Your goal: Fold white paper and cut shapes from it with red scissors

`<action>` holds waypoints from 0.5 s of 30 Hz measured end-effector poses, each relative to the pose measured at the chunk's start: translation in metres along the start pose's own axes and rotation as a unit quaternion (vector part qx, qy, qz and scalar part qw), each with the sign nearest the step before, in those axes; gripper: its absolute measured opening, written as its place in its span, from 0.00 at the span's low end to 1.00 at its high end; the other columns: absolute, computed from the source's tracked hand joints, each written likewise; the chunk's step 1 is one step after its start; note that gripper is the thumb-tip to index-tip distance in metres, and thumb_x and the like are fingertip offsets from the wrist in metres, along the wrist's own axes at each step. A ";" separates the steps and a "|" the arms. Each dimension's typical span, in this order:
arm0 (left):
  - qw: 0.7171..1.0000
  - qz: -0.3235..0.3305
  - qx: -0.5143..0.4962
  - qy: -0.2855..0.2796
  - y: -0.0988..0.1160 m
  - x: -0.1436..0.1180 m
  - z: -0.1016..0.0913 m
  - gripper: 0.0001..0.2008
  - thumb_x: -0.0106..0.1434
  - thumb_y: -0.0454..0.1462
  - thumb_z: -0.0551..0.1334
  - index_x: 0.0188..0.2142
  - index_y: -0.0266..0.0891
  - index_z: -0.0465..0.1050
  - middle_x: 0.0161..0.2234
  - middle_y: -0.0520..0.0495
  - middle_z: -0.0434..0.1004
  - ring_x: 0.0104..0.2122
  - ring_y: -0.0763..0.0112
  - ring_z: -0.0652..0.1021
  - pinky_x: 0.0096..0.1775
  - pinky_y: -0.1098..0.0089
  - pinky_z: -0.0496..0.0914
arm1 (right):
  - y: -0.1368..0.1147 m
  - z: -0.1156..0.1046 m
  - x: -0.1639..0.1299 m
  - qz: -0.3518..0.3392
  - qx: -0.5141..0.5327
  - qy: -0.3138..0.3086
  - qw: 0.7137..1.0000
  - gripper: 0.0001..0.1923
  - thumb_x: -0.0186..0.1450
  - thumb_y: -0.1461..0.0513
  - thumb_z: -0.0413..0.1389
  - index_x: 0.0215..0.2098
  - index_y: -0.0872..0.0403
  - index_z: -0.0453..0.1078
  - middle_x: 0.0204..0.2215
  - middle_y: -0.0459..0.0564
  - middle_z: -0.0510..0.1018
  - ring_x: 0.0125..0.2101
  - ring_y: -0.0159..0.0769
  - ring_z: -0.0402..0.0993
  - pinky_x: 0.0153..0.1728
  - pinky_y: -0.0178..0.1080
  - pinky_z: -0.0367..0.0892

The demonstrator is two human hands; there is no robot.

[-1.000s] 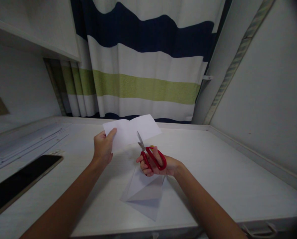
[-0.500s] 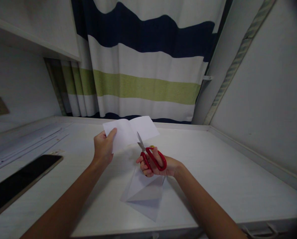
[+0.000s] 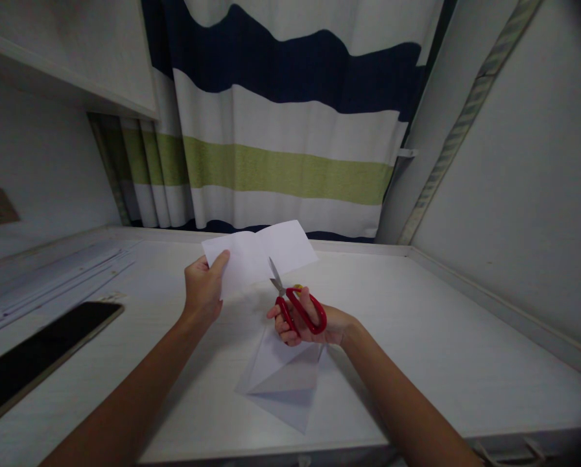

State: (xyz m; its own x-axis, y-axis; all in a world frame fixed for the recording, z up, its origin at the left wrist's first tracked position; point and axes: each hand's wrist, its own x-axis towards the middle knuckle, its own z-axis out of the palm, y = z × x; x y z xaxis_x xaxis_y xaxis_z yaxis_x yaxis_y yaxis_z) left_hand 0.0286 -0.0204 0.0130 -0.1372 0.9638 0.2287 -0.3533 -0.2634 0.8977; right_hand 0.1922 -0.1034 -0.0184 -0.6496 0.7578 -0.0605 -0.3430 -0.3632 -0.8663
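My left hand [image 3: 203, 285] pinches the left part of a creased white sheet of paper [image 3: 285, 245], thumb on top, and holds it up above the desk. Red-handled scissors [image 3: 314, 318] sit in my right hand [image 3: 295, 327], with fingers through the handles. Their blades are parted and point up at the paper's lower edge near the crease; whether they touch it I cannot tell. Below my right hand, a folded piece of white paper [image 3: 283, 383] lies on the desk, its upper end partly hidden by that hand.
A dark-screened phone [image 3: 42, 357] lies on the white desk [image 3: 417, 337] at the left. Behind it rests a stack of papers [image 3: 61, 275] along the wall. A striped curtain [image 3: 285, 175] hangs at the back, and a shelf [image 3: 67, 84] juts out at upper left.
The right half of the held paper has swung slightly up and to the right, opening wider at the crease. Both hands and the scissors have hardly moved.
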 end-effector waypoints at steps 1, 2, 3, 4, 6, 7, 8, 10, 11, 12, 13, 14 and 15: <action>1.000 0.001 -0.002 0.000 0.000 0.000 0.000 0.06 0.46 0.38 0.61 0.26 0.39 0.71 0.22 0.49 0.75 0.25 0.66 0.75 0.25 0.70 0.70 | 0.000 0.000 0.000 0.000 0.003 -0.002 1.000 0.29 0.51 0.42 0.44 0.33 0.59 0.60 0.20 0.43 0.57 0.20 0.24 0.51 0.21 0.32 0.46; 1.000 0.001 -0.005 -0.001 0.000 0.000 0.000 0.06 0.46 0.38 0.62 0.25 0.38 0.71 0.22 0.49 0.75 0.25 0.66 0.75 0.25 0.70 0.70 | 0.000 -0.001 0.000 0.000 0.005 -0.004 1.000 0.29 0.51 0.42 0.45 0.33 0.59 0.60 0.20 0.43 0.57 0.20 0.24 0.52 0.21 0.32 0.46; 1.000 0.001 -0.007 -0.003 0.000 0.000 0.000 0.06 0.46 0.37 0.62 0.25 0.38 0.71 0.22 0.49 0.75 0.25 0.67 0.75 0.25 0.70 0.70 | 0.000 -0.001 0.000 -0.001 0.006 -0.003 1.000 0.29 0.51 0.42 0.45 0.33 0.59 0.61 0.20 0.43 0.57 0.20 0.24 0.52 0.21 0.32 0.46; 1.000 0.001 -0.009 -0.004 -0.001 0.000 0.000 0.06 0.46 0.37 0.62 0.25 0.38 0.71 0.22 0.49 0.75 0.26 0.67 0.75 0.25 0.70 0.70 | 0.001 -0.001 0.000 -0.002 0.006 -0.001 1.000 0.29 0.51 0.42 0.45 0.32 0.59 0.61 0.20 0.43 0.58 0.20 0.24 0.53 0.21 0.32 0.46; 1.000 0.002 -0.011 -0.006 -0.001 -0.001 0.000 0.06 0.46 0.37 0.61 0.25 0.38 0.71 0.23 0.49 0.75 0.26 0.67 0.75 0.25 0.70 0.70 | 0.001 -0.002 0.001 -0.003 0.007 0.006 1.000 0.29 0.52 0.42 0.44 0.33 0.60 0.61 0.21 0.44 0.58 0.20 0.24 0.53 0.21 0.32 0.46; 1.000 0.003 -0.011 -0.006 -0.001 -0.001 0.000 0.06 0.46 0.37 0.61 0.25 0.38 0.71 0.23 0.48 0.75 0.26 0.67 0.75 0.25 0.70 0.70 | 0.001 -0.002 0.001 -0.001 0.007 0.010 1.000 0.30 0.52 0.41 0.43 0.33 0.60 0.60 0.21 0.44 0.59 0.20 0.24 0.53 0.21 0.32 0.47; 1.000 0.005 -0.011 -0.006 -0.001 -0.001 0.000 0.06 0.46 0.37 0.61 0.25 0.38 0.71 0.23 0.48 0.75 0.26 0.67 0.75 0.25 0.70 0.70 | 0.001 -0.001 0.001 0.001 0.007 0.014 1.000 0.30 0.52 0.41 0.43 0.34 0.60 0.60 0.21 0.44 0.59 0.20 0.24 0.53 0.21 0.32 0.47; 1.000 0.009 -0.009 -0.005 -0.001 -0.001 0.000 0.06 0.46 0.38 0.61 0.26 0.38 0.71 0.23 0.48 0.75 0.26 0.67 0.75 0.25 0.70 0.70 | 0.001 -0.001 0.001 0.004 0.008 0.015 1.000 0.31 0.52 0.41 0.43 0.35 0.60 0.60 0.21 0.44 0.59 0.20 0.24 0.53 0.21 0.32 0.47; 1.000 0.011 -0.009 -0.004 -0.002 -0.001 0.000 0.06 0.46 0.38 0.61 0.26 0.38 0.71 0.23 0.48 0.75 0.26 0.67 0.75 0.25 0.70 0.70 | 0.001 -0.001 0.001 0.003 0.009 0.013 1.000 0.31 0.52 0.41 0.43 0.36 0.60 0.60 0.21 0.44 0.59 0.20 0.24 0.53 0.21 0.32 0.47; 1.000 0.011 -0.008 -0.004 -0.002 -0.001 0.000 0.06 0.46 0.38 0.61 0.26 0.38 0.71 0.24 0.48 0.75 0.26 0.67 0.75 0.25 0.70 0.70 | 0.001 0.000 0.001 0.002 0.010 0.010 1.000 0.31 0.52 0.41 0.43 0.36 0.60 0.60 0.21 0.44 0.59 0.20 0.24 0.53 0.21 0.32 0.47; 1.000 0.011 -0.008 -0.004 -0.002 -0.001 0.000 0.06 0.46 0.38 0.61 0.26 0.38 0.71 0.23 0.48 0.75 0.26 0.67 0.75 0.25 0.70 0.70 | 0.000 0.000 0.001 0.001 0.012 0.007 1.000 0.30 0.52 0.41 0.43 0.36 0.60 0.60 0.21 0.44 0.59 0.20 0.24 0.53 0.21 0.32 0.47; 1.000 0.010 -0.008 -0.004 -0.002 -0.001 0.000 0.06 0.46 0.38 0.61 0.26 0.38 0.71 0.23 0.48 0.75 0.26 0.67 0.75 0.25 0.70 0.70 | 0.000 0.000 0.001 -0.001 0.013 0.005 1.000 0.30 0.52 0.42 0.43 0.35 0.60 0.60 0.21 0.44 0.59 0.20 0.25 0.54 0.21 0.32 0.47; 1.000 0.008 -0.008 -0.004 -0.001 -0.002 0.000 0.06 0.46 0.38 0.62 0.26 0.38 0.71 0.23 0.48 0.75 0.26 0.67 0.75 0.25 0.70 0.70 | 0.000 0.000 0.001 -0.002 0.013 0.003 1.000 0.30 0.52 0.42 0.43 0.35 0.60 0.60 0.22 0.45 0.59 0.20 0.25 0.54 0.21 0.32 0.46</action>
State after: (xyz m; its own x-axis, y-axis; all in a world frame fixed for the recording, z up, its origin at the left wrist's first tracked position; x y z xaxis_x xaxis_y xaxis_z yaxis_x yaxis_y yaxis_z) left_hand 0.0297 -0.0215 0.0115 -0.1344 0.9600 0.2458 -0.3660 -0.2786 0.8879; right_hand 0.1921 -0.1028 -0.0188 -0.6442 0.7625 -0.0594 -0.3634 -0.3735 -0.8535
